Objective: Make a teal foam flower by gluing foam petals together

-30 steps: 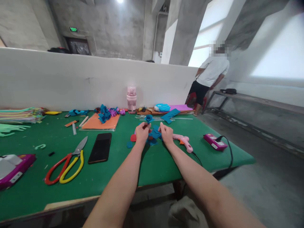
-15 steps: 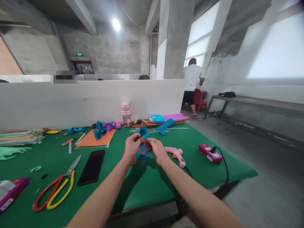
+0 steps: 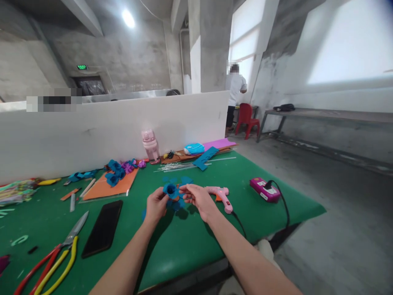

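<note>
My left hand (image 3: 156, 206) pinches a blue flower (image 3: 170, 189) of folded sheet material, its round hollow centre turned up toward me. On the flower's right side, my right hand (image 3: 199, 200) has its thumb and forefinger close together at the petal edge; the other fingers are curled. Blue cut pieces (image 3: 177, 205) lie on the green table (image 3: 181, 262) below and behind the flower, partly covered by my hands. Just right of my right hand rests a pink glue gun (image 3: 222, 196) with a dark cord.
Left of my arms are a black phone (image 3: 103, 227) and red-and-yellow-handled scissors (image 3: 72, 233). Farther back are finished blue flowers (image 3: 115, 170), an orange sheet (image 3: 106, 187), a pink bottle (image 3: 150, 145) and thin wires (image 3: 175, 166). A purple power box (image 3: 264, 189) sits at right.
My view has turned right. Both hands have lowered toward the table with the flower, which now tips its centre more toward me. The person in white at the back has moved behind the red chair.
</note>
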A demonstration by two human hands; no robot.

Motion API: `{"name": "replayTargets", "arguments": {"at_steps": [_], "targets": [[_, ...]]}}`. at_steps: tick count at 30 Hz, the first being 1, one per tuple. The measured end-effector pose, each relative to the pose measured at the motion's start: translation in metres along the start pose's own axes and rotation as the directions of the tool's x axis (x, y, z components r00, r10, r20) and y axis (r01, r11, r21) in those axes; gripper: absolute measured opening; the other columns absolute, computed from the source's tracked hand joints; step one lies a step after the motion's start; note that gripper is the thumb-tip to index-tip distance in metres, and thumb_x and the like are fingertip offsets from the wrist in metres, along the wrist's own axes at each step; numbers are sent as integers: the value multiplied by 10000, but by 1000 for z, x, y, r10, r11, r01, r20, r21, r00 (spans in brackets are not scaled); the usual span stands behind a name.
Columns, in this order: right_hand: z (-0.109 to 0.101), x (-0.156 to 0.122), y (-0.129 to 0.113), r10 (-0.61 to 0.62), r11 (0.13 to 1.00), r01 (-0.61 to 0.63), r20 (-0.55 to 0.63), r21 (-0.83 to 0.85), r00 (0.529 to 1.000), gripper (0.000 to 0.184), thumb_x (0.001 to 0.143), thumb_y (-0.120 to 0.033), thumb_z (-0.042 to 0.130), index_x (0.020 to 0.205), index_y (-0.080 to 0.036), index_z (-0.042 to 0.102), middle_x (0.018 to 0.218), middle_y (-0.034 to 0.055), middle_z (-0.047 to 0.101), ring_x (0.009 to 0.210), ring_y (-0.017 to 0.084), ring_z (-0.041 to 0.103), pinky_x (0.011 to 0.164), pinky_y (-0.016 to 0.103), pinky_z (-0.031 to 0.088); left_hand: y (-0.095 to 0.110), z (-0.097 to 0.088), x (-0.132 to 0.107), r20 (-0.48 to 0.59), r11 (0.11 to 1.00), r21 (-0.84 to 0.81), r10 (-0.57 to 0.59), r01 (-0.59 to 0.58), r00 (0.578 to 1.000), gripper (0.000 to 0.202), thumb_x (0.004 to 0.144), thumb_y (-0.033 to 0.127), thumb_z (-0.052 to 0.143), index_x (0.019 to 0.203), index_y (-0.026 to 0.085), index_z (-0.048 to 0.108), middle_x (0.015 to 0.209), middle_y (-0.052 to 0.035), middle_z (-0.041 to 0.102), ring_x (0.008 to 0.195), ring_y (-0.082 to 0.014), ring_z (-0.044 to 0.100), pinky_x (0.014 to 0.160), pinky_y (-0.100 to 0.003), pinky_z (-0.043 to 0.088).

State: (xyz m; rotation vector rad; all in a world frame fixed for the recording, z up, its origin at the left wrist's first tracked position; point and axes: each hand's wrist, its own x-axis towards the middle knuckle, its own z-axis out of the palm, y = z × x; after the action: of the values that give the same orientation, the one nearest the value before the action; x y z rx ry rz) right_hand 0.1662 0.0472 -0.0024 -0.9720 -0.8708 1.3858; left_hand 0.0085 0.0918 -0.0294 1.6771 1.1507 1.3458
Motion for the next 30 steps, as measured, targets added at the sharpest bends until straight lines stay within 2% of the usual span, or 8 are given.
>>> {"name": "replayTargets", "arguments": {"at_steps": [4,8,13,16,18,25,28,30], "targets": [[1,-1,10,-18,1000,19,-49,24,999,327,727,-443,539,823,-156,663,839,60,660,644,115,559,584,231,431,7,0,-2,12,999,-29,-41,41,999,141,666,273,614,654,133,634,592,5,588,557,-106,516,517,-198,410],[-5,2,6,-241,958,222,-88,-179,967,286,736,-413,549,861,-179,657,882,43,652,722,131,565,613,234,434,19,-3,-1,155,975,-136,-154,175,976,219,675,321,642,716,106,652,529,-3,580,503,-101,508,513,-210,411],[-7,-6,-9,-187,893,304,341,-333,921,334,678,-333,662,990,-218,637,966,21,623,714,121,578,669,255,450,31,-11,-5,612,859,-253,-214,445,761,281,674,353,664,713,75,651,567,-65,620,499,-134,564,515,-253,449],[-2,-15,-15,-102,925,275,526,-262,844,215,708,-342,642,855,-186,643,759,-10,598,598,110,579,638,262,458,30,-17,-9,755,807,-240,-195,540,627,290,647,352,693,681,65,657,630,-95,643,520,-148,587,525,-266,469],[3,-19,-17,-89,947,248,574,-205,814,179,720,-340,634,772,-169,635,693,-22,558,583,110,584,637,260,463,28,-20,-10,782,784,-243,-190,571,594,299,623,356,713,666,66,656,622,-89,641,510,-144,586,519,-262,473],[8,-24,-16,-53,971,176,567,-164,822,218,640,-341,704,654,-135,632,838,3,551,568,57,529,589,211,455,41,-16,-31,694,766,-260,-275,588,665,283,614,341,717,687,84,622,617,-59,623,437,-89,522,448,-211,422],[4,-27,-15,-19,975,120,464,-189,886,251,642,-347,703,609,-130,581,717,-13,574,438,16,428,402,153,345,59,-35,-46,520,863,-134,-357,487,776,336,707,395,612,914,130,626,840,-84,652,552,-128,575,528,-257,461],[2,-29,-16,10,978,74,401,-193,916,274,654,-376,686,627,-138,553,676,-6,603,374,20,408,329,151,281,65,-72,-59,291,939,155,-341,308,894,367,762,423,518,1004,166,618,920,-92,659,658,-171,600,618,-295,473]]}}
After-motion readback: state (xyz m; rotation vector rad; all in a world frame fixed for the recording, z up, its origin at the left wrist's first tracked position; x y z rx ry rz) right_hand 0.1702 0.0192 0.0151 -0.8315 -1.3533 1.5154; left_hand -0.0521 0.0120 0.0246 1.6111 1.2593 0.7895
